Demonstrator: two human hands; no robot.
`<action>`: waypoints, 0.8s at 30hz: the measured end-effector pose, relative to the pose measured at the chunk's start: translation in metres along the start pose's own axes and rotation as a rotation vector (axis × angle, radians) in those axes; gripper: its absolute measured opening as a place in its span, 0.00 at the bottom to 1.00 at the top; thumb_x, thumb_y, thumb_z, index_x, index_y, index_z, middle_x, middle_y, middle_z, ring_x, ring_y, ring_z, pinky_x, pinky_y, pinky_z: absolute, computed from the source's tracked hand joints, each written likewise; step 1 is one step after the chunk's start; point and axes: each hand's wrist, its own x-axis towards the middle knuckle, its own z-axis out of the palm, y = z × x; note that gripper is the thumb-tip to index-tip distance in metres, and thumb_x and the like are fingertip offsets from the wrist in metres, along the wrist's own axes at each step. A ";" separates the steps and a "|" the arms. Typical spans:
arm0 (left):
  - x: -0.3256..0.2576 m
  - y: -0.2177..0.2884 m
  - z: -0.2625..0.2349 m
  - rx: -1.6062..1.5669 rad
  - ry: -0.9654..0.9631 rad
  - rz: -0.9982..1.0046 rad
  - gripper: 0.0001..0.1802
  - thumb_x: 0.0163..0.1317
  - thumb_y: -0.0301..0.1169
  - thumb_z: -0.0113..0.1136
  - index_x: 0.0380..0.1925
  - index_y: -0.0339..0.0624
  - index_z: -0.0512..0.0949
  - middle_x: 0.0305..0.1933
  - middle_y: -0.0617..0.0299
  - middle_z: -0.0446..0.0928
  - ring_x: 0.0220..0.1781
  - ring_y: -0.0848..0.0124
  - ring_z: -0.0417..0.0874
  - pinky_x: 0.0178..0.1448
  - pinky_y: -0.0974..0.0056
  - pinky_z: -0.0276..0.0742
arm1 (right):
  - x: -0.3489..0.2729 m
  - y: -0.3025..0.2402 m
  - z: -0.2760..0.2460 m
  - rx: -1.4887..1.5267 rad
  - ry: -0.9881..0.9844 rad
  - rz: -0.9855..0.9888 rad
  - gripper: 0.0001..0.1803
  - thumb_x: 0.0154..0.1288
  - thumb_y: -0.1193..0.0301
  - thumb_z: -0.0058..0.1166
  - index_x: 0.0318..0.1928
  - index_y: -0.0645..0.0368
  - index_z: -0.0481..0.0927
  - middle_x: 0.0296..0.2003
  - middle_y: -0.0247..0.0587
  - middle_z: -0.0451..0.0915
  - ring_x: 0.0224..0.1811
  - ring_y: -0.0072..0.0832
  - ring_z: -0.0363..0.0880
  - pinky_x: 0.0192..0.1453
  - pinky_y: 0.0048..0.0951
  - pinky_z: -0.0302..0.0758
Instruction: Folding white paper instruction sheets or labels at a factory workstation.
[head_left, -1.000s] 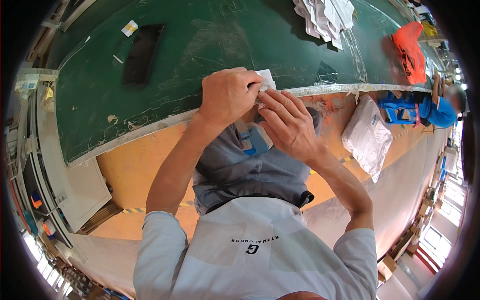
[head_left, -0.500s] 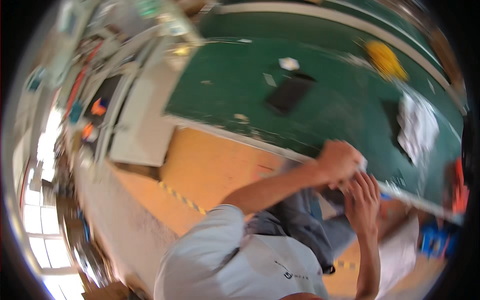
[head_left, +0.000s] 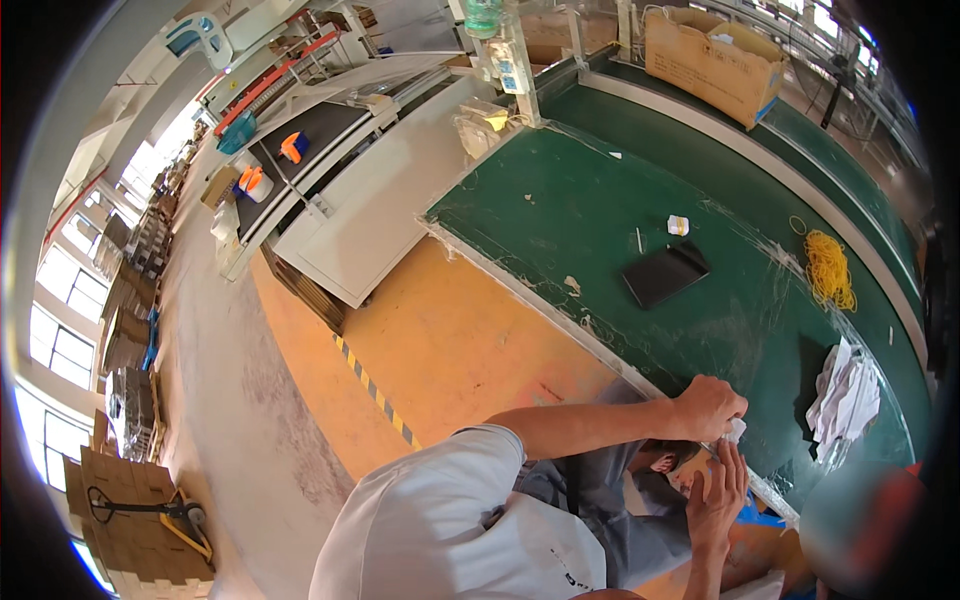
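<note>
My left hand (head_left: pixel 706 408) pinches a small white piece (head_left: pixel 735 430) in its fingers (head_left: pixel 728 412), right at the edge of the green surface (head_left: pixel 600 215). My right hand (head_left: pixel 716 498) is just under it, fingers up and touching the piece. A black pad (head_left: pixel 665 274) and white papers (head_left: pixel 845 395) lie well apart.

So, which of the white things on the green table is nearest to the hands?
The small white piece pinched between left hand and right hand at the table edge; the white paper stack and small white box lie farther away.
</note>
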 end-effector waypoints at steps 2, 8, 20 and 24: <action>0.001 0.000 0.000 0.014 0.007 0.007 0.14 0.52 0.35 0.73 0.40 0.46 0.87 0.35 0.49 0.87 0.40 0.49 0.89 0.46 0.47 0.83 | 0.002 0.005 -0.001 0.015 -0.010 -0.003 0.11 0.66 0.75 0.58 0.47 0.63 0.78 0.65 0.54 0.78 0.69 0.55 0.74 0.75 0.57 0.66; -0.004 -0.001 0.004 -0.010 0.078 0.044 0.11 0.50 0.36 0.71 0.32 0.45 0.89 0.31 0.50 0.87 0.38 0.49 0.89 0.44 0.46 0.83 | 0.004 0.017 -0.007 0.084 0.116 0.054 0.17 0.60 0.78 0.63 0.51 0.64 0.79 0.61 0.55 0.79 0.66 0.57 0.74 0.71 0.55 0.69; -0.007 -0.010 -0.011 -0.010 -0.041 0.167 0.13 0.49 0.38 0.71 0.33 0.46 0.90 0.35 0.54 0.88 0.40 0.51 0.89 0.44 0.49 0.83 | 0.025 0.021 -0.007 0.107 0.139 0.022 0.19 0.51 0.77 0.68 0.46 0.63 0.82 0.44 0.49 0.78 0.49 0.52 0.76 0.56 0.51 0.71; -0.008 -0.011 -0.017 0.031 -0.029 0.159 0.12 0.48 0.37 0.72 0.33 0.46 0.90 0.35 0.54 0.88 0.40 0.51 0.89 0.44 0.48 0.83 | 0.033 0.027 -0.008 0.155 0.103 0.005 0.18 0.51 0.78 0.68 0.45 0.62 0.82 0.43 0.47 0.79 0.47 0.51 0.76 0.55 0.49 0.71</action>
